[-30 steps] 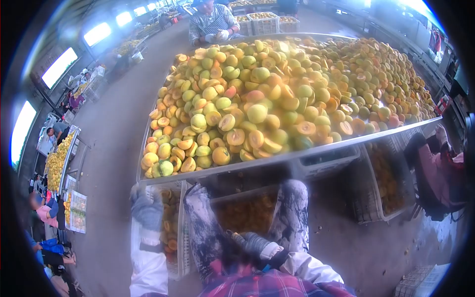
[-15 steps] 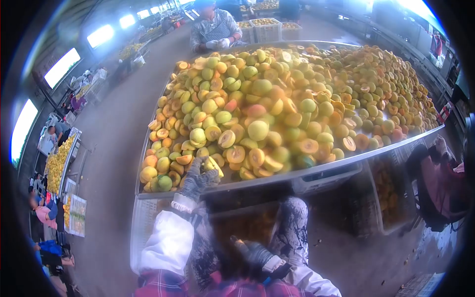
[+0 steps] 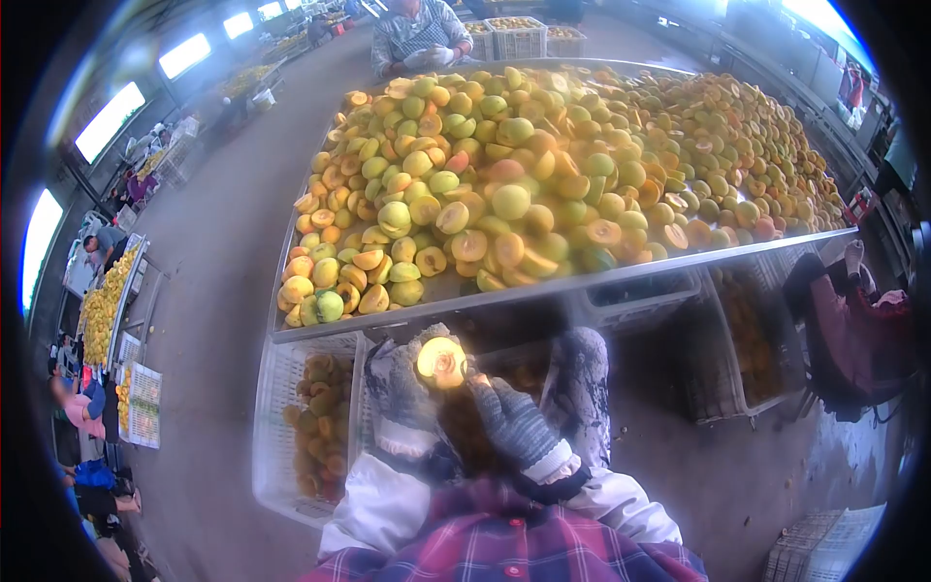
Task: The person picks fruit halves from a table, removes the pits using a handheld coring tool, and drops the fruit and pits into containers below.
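Note:
My left hand [image 3: 401, 361], in a grey glove, holds a halved peach [image 3: 441, 363] above my lap, just off the table's front edge. Its cut yellow face with the hollow at the core is turned up toward me. Close against the fruit's right side is my right hand [image 3: 517, 419], also gloved, with its fingers curled in. A small dark thing shows at those fingertips, too small to make out. Beyond both hands, a heap of whole and halved peaches [image 3: 417, 189] covers much of the metal-edged table [image 3: 543, 294].
Below the table's left corner stands a white crate [image 3: 274, 427] with peach halves. More crates [image 3: 722, 373] sit under the table to the right. A person [image 3: 420, 39] works across the table, and another's dark clothing [image 3: 853, 330] shows at right.
My left hand has drawn back from the pile's front edge to above my lap, bringing a halved peach. My right hand has risen to meet it.

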A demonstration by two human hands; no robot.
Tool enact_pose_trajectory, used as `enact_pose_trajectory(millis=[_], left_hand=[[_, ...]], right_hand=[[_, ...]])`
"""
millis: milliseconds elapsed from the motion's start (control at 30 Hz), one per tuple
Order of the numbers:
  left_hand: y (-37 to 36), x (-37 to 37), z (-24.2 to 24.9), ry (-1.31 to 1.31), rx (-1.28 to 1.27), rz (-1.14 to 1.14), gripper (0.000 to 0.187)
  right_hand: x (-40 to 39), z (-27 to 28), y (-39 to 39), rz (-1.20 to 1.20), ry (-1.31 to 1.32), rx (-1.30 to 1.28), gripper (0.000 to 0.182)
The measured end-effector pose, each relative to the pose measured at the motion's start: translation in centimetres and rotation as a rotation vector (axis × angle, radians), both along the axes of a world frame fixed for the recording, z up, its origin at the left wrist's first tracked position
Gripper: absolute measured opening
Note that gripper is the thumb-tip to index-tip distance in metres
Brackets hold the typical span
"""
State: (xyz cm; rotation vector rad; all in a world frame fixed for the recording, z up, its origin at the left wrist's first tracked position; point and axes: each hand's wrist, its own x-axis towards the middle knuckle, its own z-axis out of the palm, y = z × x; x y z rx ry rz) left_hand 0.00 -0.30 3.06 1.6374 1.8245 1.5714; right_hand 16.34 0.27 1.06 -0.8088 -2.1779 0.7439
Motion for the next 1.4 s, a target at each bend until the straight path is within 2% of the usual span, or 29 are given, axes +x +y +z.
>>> enact_pose_trajectory(millis=[100, 133, 200, 233, 300, 333, 400, 500, 567, 633, 700, 733, 800, 833, 900, 933, 1000, 1033, 1100, 1133, 1167, 1200, 1233, 1267, 1333, 1367, 1400], left_hand=[[0.2, 2.0, -0.9, -0.966, -0.104, 0.157, 0.026], [0.0, 2.3, -0.2, -0.967, -0.109, 0.154, 0.026], [-0.5, 3.0, 2.0, -0.332, -0.196, 0.024, 0.036], [-0.5, 3.1, 0.7, -0.331, -0.199, 0.020, 0.036], [-0.4, 3.6, -2.8, -0.696, 0.071, 0.004, 0.029], [0.5, 5.7, -1.5, -0.693, 0.065, -0.001, 0.029], [2.7, 11.0, 2.4, -0.579, 0.283, 0.735, 0.027], [2.7, 9.6, 0.0, -0.617, 0.312, 0.533, 0.025], [2.6, 9.3, -0.5, -0.614, 0.319, 0.483, 0.023], [2.8, 9.5, -0.8, -0.593, 0.346, 0.507, 0.022], [3.3, 9.8, -1.2, -0.554, 0.390, 0.556, 0.021], [3.6, 9.8, -1.5, -0.527, 0.424, 0.580, 0.020], [3.8, 9.5, -2.6, -0.452, 0.509, 0.602, 0.019], [3.0, 8.5, -2.2, -0.448, 0.506, 0.596, 0.019], [0.7, 5.5, -1.0, -0.283, 0.113, 0.015, 0.020], [0.6, 4.3, -1.5, -0.284, 0.109, 0.011, 0.020], [0.8, 2.5, -2.9, -0.085, -0.068, -0.220, 0.029], [0.8, 2.9, -2.9, -0.088, -0.072, -0.219, 0.029], [1.3, 3.7, -2.7, -0.070, 0.136, -0.126, 0.034], [1.9, 2.9, -5.1, 0.005, 0.170, -0.032, 0.030], [2.0, 3.2, -3.2, 0.004, 0.173, -0.032, 0.030], [1.8, 3.4, -1.1, -0.573, -0.093, -0.003, 0.026], [1.8, 3.5, 0.3, -1.143, -0.370, 0.026, 0.022], [2.0, 3.1, -0.4, -1.136, -0.367, 0.021, 0.022], [2.1, 2.2, -3.5, 0.335, -0.164, 0.044, 0.017], [2.3, 2.6, -4.2, 0.333, -0.165, 0.036, 0.017], [2.6, 3.3, -5.0, 0.294, -0.045, 0.132, 0.017]], right_hand=[[-0.5, 0.7, 0.1, -0.005, -0.133, -0.075, 0.035], [-0.8, 0.5, 0.0, -0.010, -0.134, -0.078, 0.035], [-1.5, -0.3, -0.2, -0.068, -0.075, -0.051, 0.035], [-1.7, -0.5, -0.3, -0.072, -0.075, -0.054, 0.035], [-2.1, -1.0, -0.8, -0.084, -0.052, -0.082, 0.033], [-2.4, -1.7, -0.8, -0.091, -0.049, -0.086, 0.033], [-2.8, -3.3, -0.7, -0.080, 0.026, -0.063, 0.027], [-2.5, -3.7, -0.3, -0.093, -0.004, -0.123, 0.022], [-1.8, -1.8, 0.0, -0.070, -0.057, -0.184, 0.024], [-1.3, -2.2, -0.1, -0.045, -0.106, -0.246, 0.025], [-1.3, -5.2, -0.8, -0.085, -0.053, -0.108, 0.026], [-1.1, -4.7, -0.7, -0.088, -0.054, -0.112, 0.026], [-0.8, -3.6, -0.7, -0.054, 0.124, -0.339, 0.030], [-0.5, -2.8, -0.4, -0.059, 0.129, -0.342, 0.030], [0.5, -1.6, 0.0, 0.097, 0.053, -0.714, 0.038], [0.5, -2.5, -0.1, 0.093, 0.055, -0.718, 0.038], [0.1, -5.9, -0.2, 0.268, 0.319, -0.795, 0.035], [-0.1, -7.6, -0.4, 0.267, 0.318, -0.799, 0.035], [-0.9, -9.8, -0.6, 0.080, 0.148, 0.333, 0.029], [-1.3, -9.2, -0.5, 0.079, 0.149, 0.336, 0.029], [-1.8, -8.0, -0.6, 0.038, 0.198, 0.075, 0.027], [-2.0, -7.1, -0.6, -0.003, 0.246, -0.186, 0.026], [-2.0, -6.8, -0.6, -0.003, 0.248, -0.183, 0.026], [-2.1, -6.5, -0.5, -0.023, 0.212, -0.258, 0.029], [-2.1, -5.8, -0.9, -0.050, 0.177, -0.339, 0.033], [-1.8, -5.1, -1.2, -0.038, 0.214, -0.362, 0.035], [-1.4, -4.4, -1.2, -0.021, 0.247, -0.380, 0.037]])
